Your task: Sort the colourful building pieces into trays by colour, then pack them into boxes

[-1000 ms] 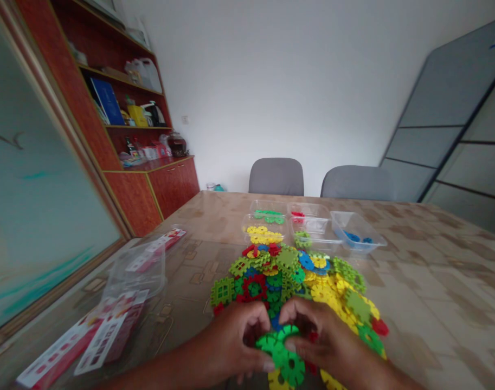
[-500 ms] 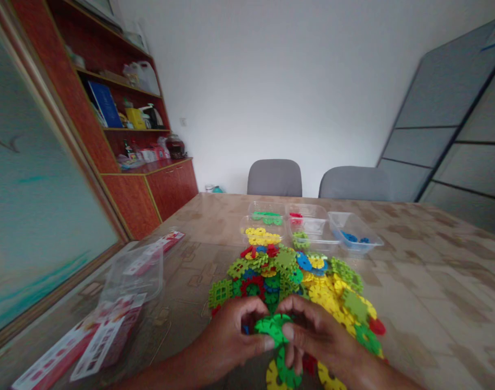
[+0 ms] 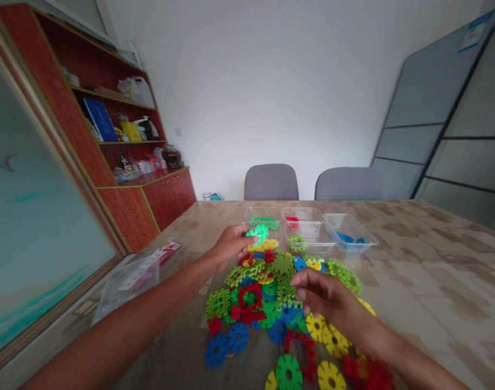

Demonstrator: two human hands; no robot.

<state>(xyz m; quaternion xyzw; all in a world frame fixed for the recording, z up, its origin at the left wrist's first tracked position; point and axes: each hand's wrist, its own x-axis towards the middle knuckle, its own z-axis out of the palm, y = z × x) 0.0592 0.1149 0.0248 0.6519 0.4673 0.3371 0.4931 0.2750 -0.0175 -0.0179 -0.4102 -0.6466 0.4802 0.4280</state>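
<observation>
Stretched out over the far side of the pile, my left hand (image 3: pixel 231 244) pinches green notched plastic discs (image 3: pixel 258 234); how many cannot be made out. The discs are above the clear container with yellow discs (image 3: pixel 263 245), in front of the one with green discs (image 3: pixel 271 226). Over the right part of the pile hovers my right hand (image 3: pixel 322 295), fingers loosely bent, thumb apart and nothing visible between them. Beneath it lie yellow notched discs (image 3: pixel 335 341), blue discs (image 3: pixel 238 337), red gear-edged pieces (image 3: pixel 251 303) and light green square pieces (image 3: pixel 218 303), heaped together.
Clear containers stand behind the pile; one holds blue pieces (image 3: pixel 347 238), another red pieces (image 3: pixel 291 222), another a light green piece (image 3: pixel 297 244). A clear lid (image 3: pixel 127 284) and printed packaging (image 3: pixel 166 252) lie left. Two grey chairs (image 3: pixel 270 182) stand beyond the table.
My left hand has carried the green discs forward from the near side of the pile to the containers. My right hand has let go of them and moved slightly up and right.
</observation>
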